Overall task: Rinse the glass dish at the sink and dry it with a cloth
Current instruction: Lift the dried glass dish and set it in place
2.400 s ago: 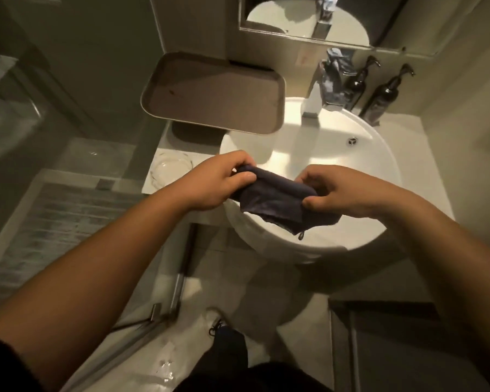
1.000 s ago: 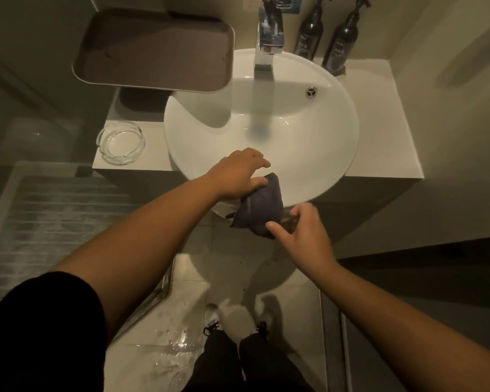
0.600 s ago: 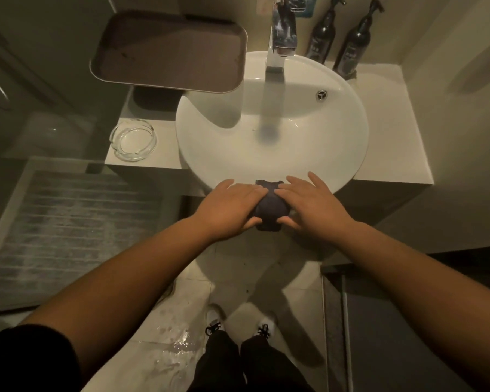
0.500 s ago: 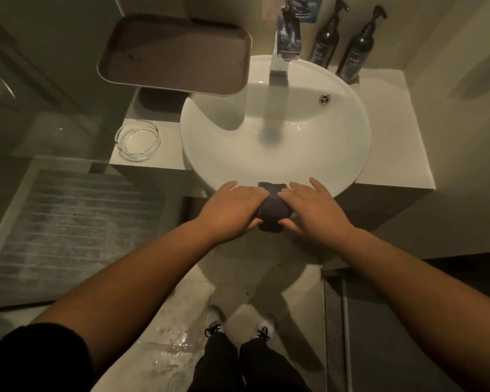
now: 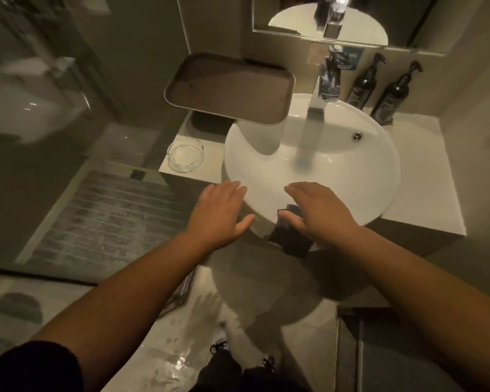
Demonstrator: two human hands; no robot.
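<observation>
This is a small bathroom, the compact sort found in a hotel room. A round white basin (image 5: 311, 162) sits on a pale worktop (image 5: 425, 176) with a chrome tap (image 5: 327, 80) behind it and a mirror (image 5: 348, 18) on the wall above. Two dark pump bottles (image 5: 391, 91) stand by the wall, and a brown tray (image 5: 229, 89) rests on a raised stand. To the left, a glass shower screen (image 5: 40, 80) encloses a ribbed floor mat (image 5: 111, 219), and the tiled floor (image 5: 167, 363) is wet.

A dark cloth (image 5: 292, 239) on a white sink (image 5: 365, 176), brown tray (image 5: 227, 89), clear glass dish (image 5: 185, 155).
</observation>
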